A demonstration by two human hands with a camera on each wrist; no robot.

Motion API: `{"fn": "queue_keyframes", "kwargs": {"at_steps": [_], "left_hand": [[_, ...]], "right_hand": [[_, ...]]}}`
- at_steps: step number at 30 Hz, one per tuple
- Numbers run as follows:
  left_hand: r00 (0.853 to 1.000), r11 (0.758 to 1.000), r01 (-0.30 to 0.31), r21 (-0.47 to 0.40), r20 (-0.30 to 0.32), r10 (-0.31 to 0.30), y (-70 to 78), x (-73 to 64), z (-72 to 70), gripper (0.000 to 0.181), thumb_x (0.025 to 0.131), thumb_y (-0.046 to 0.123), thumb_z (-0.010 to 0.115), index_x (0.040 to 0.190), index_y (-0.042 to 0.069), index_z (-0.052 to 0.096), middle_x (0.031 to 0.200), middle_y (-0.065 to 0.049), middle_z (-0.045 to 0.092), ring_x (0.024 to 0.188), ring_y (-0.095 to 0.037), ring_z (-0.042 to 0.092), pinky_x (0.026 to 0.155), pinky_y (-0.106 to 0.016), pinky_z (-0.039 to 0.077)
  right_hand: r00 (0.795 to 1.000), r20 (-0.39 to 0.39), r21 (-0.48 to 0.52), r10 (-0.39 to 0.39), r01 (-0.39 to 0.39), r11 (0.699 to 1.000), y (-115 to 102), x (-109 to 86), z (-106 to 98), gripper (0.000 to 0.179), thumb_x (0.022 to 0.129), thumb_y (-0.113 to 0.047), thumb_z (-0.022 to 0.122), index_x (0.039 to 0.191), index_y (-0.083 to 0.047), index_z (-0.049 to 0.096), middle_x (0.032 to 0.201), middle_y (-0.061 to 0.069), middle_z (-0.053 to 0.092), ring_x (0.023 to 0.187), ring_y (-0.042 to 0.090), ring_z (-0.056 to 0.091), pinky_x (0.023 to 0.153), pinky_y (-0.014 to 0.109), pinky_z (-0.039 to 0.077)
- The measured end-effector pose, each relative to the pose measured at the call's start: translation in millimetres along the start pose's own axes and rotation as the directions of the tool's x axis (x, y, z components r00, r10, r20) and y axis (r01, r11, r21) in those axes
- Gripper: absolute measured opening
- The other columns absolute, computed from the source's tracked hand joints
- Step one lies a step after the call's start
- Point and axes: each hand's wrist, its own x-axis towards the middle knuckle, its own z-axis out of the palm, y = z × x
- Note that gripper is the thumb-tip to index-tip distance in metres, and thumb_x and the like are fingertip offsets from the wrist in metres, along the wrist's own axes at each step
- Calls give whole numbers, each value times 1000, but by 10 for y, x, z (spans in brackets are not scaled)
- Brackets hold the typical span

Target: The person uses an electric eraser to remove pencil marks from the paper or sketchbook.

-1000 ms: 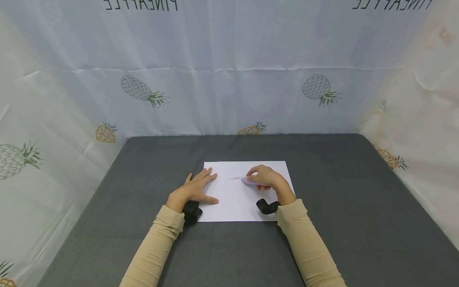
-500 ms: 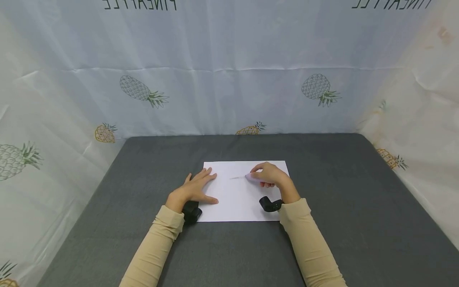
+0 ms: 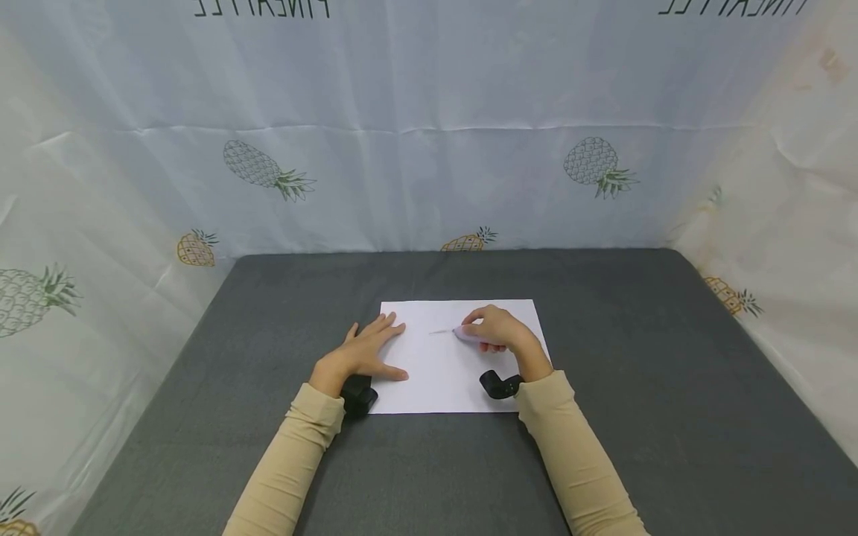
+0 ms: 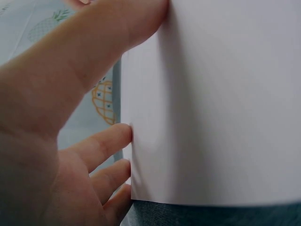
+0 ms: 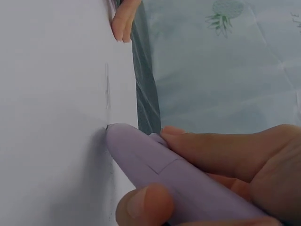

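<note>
A white sheet of paper [image 3: 436,391] lies on the dark grey table. My left hand [image 3: 364,351] rests on the sheet's left edge with fingers spread. My right hand [image 3: 501,331] grips a light purple utility knife [image 5: 155,162] with a rounded body and a small slider [image 5: 157,138] by the thumb. In the right wrist view its small dark tip touches the paper. Thin dark lines [image 5: 107,87] run on the sheet ahead of the tip, and a faint dotted trace continues below it. In the left wrist view, the left fingers [image 4: 110,141] meet the paper's edge.
Black wrist-camera mounts [image 3: 499,385] sit at both wrists, over or beside the paper. The dark table [image 3: 603,447] extends around the sheet. A pale curtain [image 3: 429,179] with pineapple prints hangs behind and at the sides.
My right hand moves the knife slightly right and away, then back left along the thin line. The left hand and the sheet stay in place.
</note>
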Motion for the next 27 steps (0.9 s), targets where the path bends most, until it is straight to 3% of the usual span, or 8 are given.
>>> {"fn": "queue_keyframes", "kwargs": {"at_steps": [13, 27], "left_hand": [[1000, 1000, -2, -5, 5, 2, -21, -3, 0, 94, 78, 47, 75, 153, 14, 29, 165, -10, 11, 154, -31, 7, 118, -68, -1], [1000, 1000, -12, 0, -5, 12, 10, 14, 10, 94, 78, 48, 75, 153, 15, 29, 165, -9, 11, 154, -30, 7, 118, -67, -2]], "right_hand": [[1000, 20, -62, -2, 3, 998, 31, 9, 8, 33, 95, -30, 57, 118, -7, 62, 51, 0, 51, 43, 10, 40, 42, 21, 31], [984, 77, -158, -159, 169, 973, 179, -16, -88, 30, 96, -21, 52, 123, -10, 52, 72, 6, 62, 49, 14, 51, 49, 23, 43]]}}
